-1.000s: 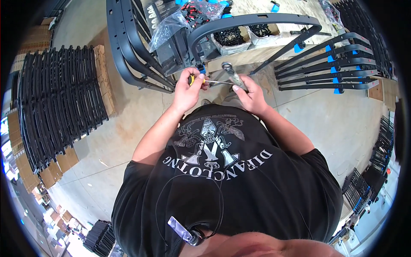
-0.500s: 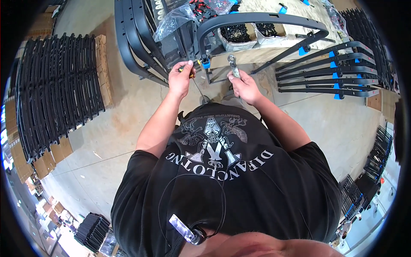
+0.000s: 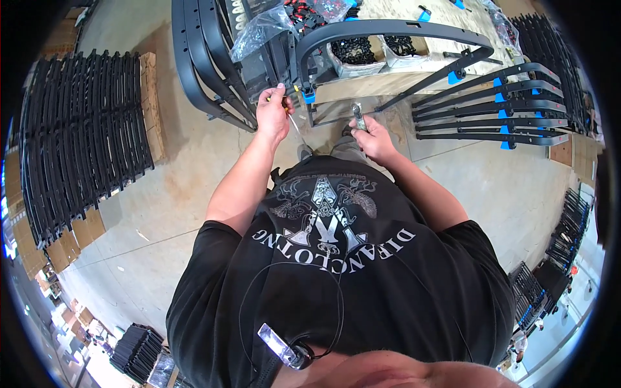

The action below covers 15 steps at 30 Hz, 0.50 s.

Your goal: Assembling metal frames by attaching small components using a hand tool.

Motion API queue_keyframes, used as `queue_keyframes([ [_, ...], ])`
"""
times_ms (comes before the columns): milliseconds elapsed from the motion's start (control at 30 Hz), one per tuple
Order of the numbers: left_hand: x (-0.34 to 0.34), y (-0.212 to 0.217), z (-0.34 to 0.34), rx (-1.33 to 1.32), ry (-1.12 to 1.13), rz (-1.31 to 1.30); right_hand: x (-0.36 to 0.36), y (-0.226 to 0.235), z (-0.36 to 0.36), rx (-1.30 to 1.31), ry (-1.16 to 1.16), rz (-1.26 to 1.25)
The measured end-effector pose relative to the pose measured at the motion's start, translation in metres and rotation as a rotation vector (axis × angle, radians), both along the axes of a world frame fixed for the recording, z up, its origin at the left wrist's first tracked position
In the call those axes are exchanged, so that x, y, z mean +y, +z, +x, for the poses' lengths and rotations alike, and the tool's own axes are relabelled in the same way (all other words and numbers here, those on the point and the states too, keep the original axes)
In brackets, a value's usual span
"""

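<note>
My left hand [image 3: 273, 116] is closed round the yellow-and-black handle of a screwdriver, whose thin metal shaft [image 3: 296, 127] slants down toward my shoes. Just right of that hand, apart from it, is the corner of a black curved frame [image 3: 394, 27] with a blue piece [image 3: 308, 96] on it. In my right hand [image 3: 375, 138] a ratchet wrench [image 3: 358, 111] is gripped by its handle, its round head tipped up and away from me. The wrench is in front of the frame's lower bar and seems to touch nothing.
A workbench [image 3: 440, 72] ahead bears open boxes of small black parts [image 3: 354, 53] and a plastic bag [image 3: 262, 35] with red and black pieces. More curved frames [image 3: 206, 64] stand at left. Black bars with blue pieces [image 3: 495, 107] fan out at right; a rack of black bars [image 3: 84, 129] stands far left.
My right hand has come down and slightly toward me, with the ratchet wrench's head lower than before. My left hand has turned a little with the screwdriver, staying near the frame's corner.
</note>
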State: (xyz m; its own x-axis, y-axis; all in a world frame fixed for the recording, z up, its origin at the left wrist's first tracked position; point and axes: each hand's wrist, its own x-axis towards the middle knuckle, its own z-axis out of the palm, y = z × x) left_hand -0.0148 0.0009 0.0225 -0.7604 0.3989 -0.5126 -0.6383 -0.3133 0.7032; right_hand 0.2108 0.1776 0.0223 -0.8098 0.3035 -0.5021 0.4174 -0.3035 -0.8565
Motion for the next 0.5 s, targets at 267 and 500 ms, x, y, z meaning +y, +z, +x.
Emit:
queue_keyframes([
  [267,-0.006,-0.009,-0.006,0.079,-0.013,-0.012,0.0,-0.008,0.01,-0.129,0.026,0.254],
  [500,-0.007,-0.013,-0.001,0.055,-0.012,0.018,0.001,-0.022,0.017,-0.115,0.034,0.274],
])
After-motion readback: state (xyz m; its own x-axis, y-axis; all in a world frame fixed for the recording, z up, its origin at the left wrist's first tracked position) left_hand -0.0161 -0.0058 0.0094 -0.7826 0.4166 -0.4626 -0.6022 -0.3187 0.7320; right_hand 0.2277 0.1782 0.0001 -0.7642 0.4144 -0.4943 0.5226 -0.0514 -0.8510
